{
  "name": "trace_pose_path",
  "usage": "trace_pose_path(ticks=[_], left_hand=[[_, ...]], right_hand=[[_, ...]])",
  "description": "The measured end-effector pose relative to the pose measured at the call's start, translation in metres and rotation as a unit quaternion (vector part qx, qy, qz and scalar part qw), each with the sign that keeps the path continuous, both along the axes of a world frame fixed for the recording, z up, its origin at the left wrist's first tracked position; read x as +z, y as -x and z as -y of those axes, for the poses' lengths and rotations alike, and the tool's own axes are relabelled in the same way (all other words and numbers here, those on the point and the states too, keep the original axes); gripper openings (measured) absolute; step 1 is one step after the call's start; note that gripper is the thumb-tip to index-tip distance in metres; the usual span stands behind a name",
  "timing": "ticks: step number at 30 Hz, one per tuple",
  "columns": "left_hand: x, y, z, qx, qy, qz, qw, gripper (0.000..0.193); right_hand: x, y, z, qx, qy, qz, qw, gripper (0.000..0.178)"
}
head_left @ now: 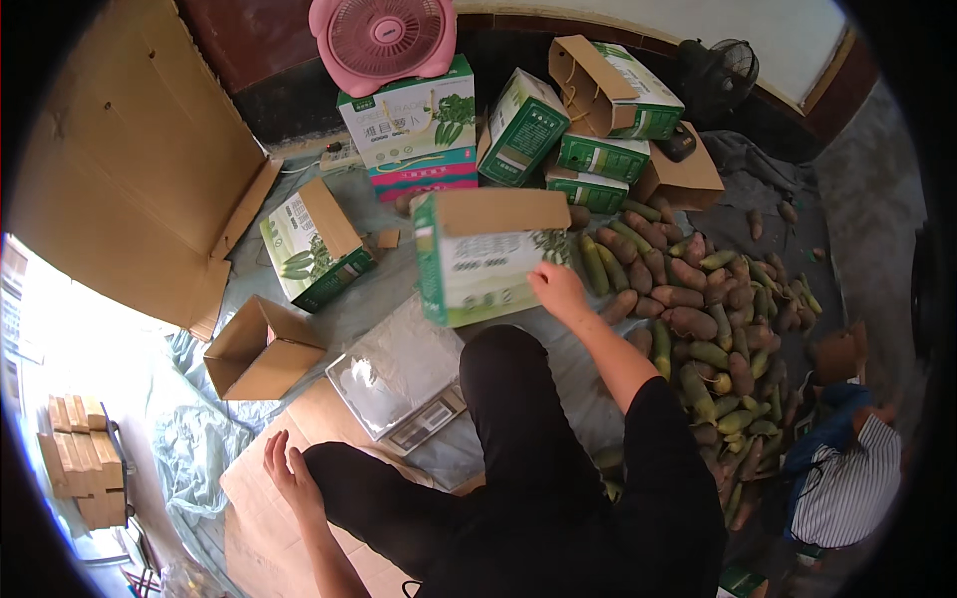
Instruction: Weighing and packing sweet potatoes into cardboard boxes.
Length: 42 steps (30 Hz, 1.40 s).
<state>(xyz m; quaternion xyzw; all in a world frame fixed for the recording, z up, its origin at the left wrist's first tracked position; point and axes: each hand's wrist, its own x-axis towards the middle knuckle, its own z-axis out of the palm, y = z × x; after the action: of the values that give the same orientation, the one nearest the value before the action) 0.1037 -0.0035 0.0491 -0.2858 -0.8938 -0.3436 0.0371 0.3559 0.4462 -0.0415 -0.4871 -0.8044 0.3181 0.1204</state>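
Observation:
My right hand (560, 291) is closed at the right part of a white and green carton (488, 269) with a brown flap along its top. The carton is slightly blurred and sits beyond a flat, silver-topped scale (399, 364). Whether its base touches the floor is hard to tell. My left hand (291, 476) is empty, its fingers apart, beside my left knee and over a flat cardboard sheet (254, 488). To the right of my right hand lies a large heap of reddish and green radishes (713, 339).
Another printed carton (317, 244) and an open brown box (261, 349) stand at the left. A pink fan (384, 40) rests on stacked boxes (409, 125); more cartons (523, 128) are behind. A person in a striped top (847, 483) is at the right.

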Motion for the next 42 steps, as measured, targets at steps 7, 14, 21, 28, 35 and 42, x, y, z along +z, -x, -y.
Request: trace_pose_path(ticks=[7, 14, 21, 28, 35, 42], left_hand=[[-0.006, 0.001, -0.005, -0.024, 0.014, -0.025, 0.999, 0.029], [-0.006, 0.002, -0.006, -0.012, 0.022, -0.025, 0.999, 0.027], [-0.001, 0.001, -0.021, -0.017, 0.026, -0.013, 0.999, 0.025], [0.004, -0.002, -0.027, -0.018, 0.032, -0.008, 0.999, 0.025], [0.004, -0.003, -0.024, -0.009, 0.027, 0.006, 1.000, 0.027], [0.001, -0.001, -0.023, -0.008, 0.016, -0.004, 1.000, 0.028]], right_hand=[[0.040, 0.073, 0.000, 0.135, -0.118, -0.119, 0.977, 0.019], [0.033, 0.163, 0.000, 0.292, -0.222, -0.011, 0.930, 0.025], [-0.007, 0.237, 0.025, 0.425, -0.321, 0.079, 0.842, 0.021], [-0.049, 0.269, 0.035, 0.485, -0.387, 0.177, 0.764, 0.014], [-0.039, 0.248, 0.035, 0.447, -0.454, 0.266, 0.724, 0.021], [-0.013, 0.131, 0.019, 0.353, -0.469, 0.119, 0.801, 0.027]])
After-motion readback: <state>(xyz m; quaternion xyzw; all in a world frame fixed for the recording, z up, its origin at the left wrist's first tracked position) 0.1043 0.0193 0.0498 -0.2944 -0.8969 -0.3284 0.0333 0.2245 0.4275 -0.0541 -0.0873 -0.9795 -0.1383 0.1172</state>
